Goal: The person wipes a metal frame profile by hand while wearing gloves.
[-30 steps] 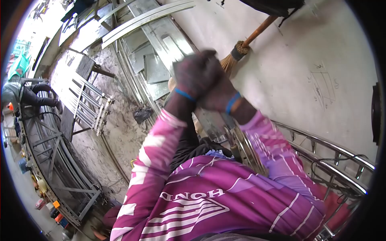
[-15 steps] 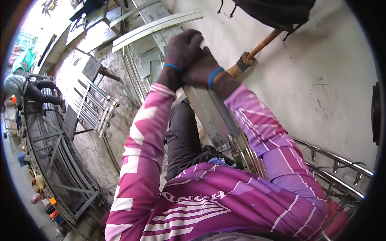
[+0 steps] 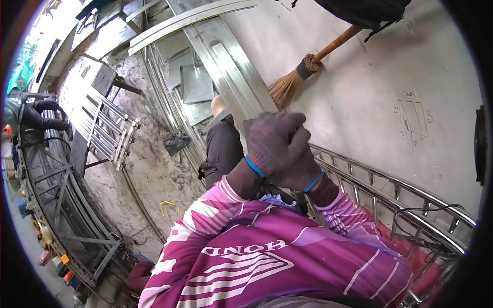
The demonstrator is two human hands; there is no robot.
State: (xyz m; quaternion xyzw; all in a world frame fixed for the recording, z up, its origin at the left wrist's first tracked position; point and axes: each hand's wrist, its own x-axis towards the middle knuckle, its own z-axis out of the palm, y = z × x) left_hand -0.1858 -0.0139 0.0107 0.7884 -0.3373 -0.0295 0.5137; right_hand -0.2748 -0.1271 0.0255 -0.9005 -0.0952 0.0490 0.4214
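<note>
Both my hands wear dark work gloves with blue cuffs and are pressed together in front of my chest. My left hand (image 3: 277,141) is closed, lying over the front of my right hand (image 3: 297,173). My right hand is mostly covered by it, and its fingers look curled. Whatever may be between them is hidden. Just beyond the hands a long bright metal channel (image 3: 231,64) runs away from me. To the left of it is my leg in dark trousers (image 3: 224,143), with a bare knee or foot-like patch at its far end.
A straw broom (image 3: 287,87) leans at the pale wall or floor, which carries a pencilled sketch (image 3: 412,119). A chrome ladder-like rail (image 3: 390,187) lies at right. Metal tubes (image 3: 105,123) rest on a stand at left. Flat metal sheets (image 3: 196,84) lie ahead. Another person (image 3: 38,115) bends at far left.
My two hands have come down and closer to my body, still pressed together. The metal channel and the sheets beyond are now uncovered. The view has shifted slightly.
</note>
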